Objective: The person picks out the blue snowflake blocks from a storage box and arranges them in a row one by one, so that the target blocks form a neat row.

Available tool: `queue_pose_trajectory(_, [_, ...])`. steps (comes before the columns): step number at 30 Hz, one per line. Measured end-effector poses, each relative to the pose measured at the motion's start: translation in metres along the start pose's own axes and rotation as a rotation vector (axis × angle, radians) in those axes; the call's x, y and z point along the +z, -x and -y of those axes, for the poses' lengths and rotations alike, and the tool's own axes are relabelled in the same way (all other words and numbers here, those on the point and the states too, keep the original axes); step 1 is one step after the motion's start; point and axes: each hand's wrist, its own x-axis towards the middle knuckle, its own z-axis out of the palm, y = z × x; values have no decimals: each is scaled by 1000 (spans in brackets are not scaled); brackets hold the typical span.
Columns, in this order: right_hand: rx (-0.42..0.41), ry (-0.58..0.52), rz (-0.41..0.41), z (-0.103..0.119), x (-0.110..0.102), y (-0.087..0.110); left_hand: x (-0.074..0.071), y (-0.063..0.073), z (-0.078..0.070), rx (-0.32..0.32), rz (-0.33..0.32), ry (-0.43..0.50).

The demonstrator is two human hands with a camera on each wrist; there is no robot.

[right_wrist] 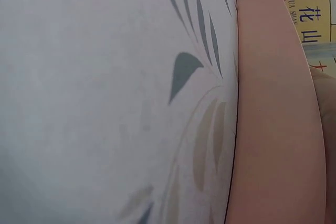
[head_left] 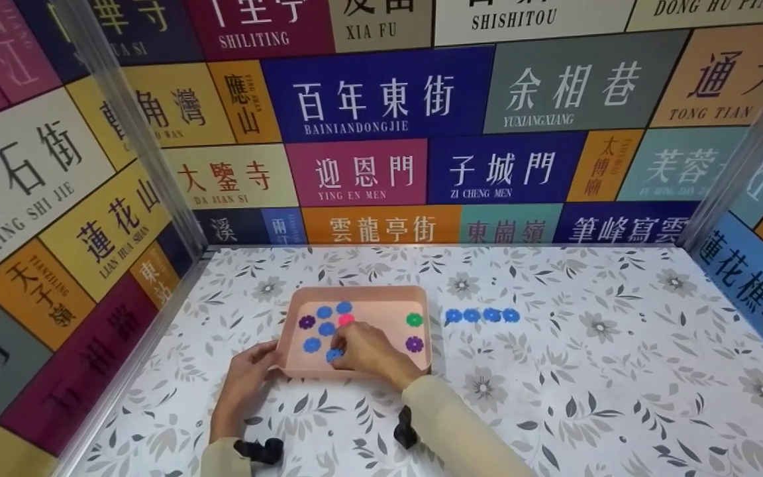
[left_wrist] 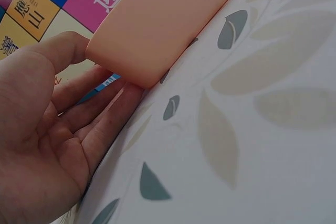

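A shallow pink tray lies on the table with loose flower-shaped plastic pieces in it: several blue, two purple, one green and one pink. My left hand holds the tray's left front corner; in the left wrist view its thumb is at the rim and the fingers are against the outside. My right hand reaches over the front rim and pinches a blue flower-shaped piece low in the tray. In the right wrist view the tray wall hides most of that hand.
Right of the tray, several blue flower-shaped pieces stand in a straight row on the leaf-patterned tablecloth. Walls with coloured Chinese signs enclose the table at the back and sides.
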Motion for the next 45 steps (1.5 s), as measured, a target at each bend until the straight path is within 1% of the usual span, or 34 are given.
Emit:
queue_pose_trajectory(3, [-35,53,-30,1,0,1,0,-1,0,11,-6,0])
queue_pose_trajectory(6, [-56,78,-58,1,0,0,1,-2,0,23,-14,-15])
queue_pose_trajectory(10, [-40,57,-73,-1,1,0,1,-4,1,9,-16,-32])
queue_pose_trajectory(15, [-23,29,-102,-4,1,0,1,-3,2,0,-7,-15])
queue_pose_trajectory(21, [-6,-11,-77,-7,1,1,1,-1,2,15,-6,-14])
queue_pose_trajectory(29, [-7,-5,-74,-7,1,-1,0,0,1,27,-5,1])
queue_pose_trajectory(33, [-24,14,-73,-6,2,-1,0,0,2,52,-8,28])
queue_pose_trajectory(40, [-11,20,-52,-6,2,-2,1,0,3,44,-20,31])
queue_pose_trajectory(45, [-28,54,-64,-6,1,-1,1,0,1,37,-13,26])
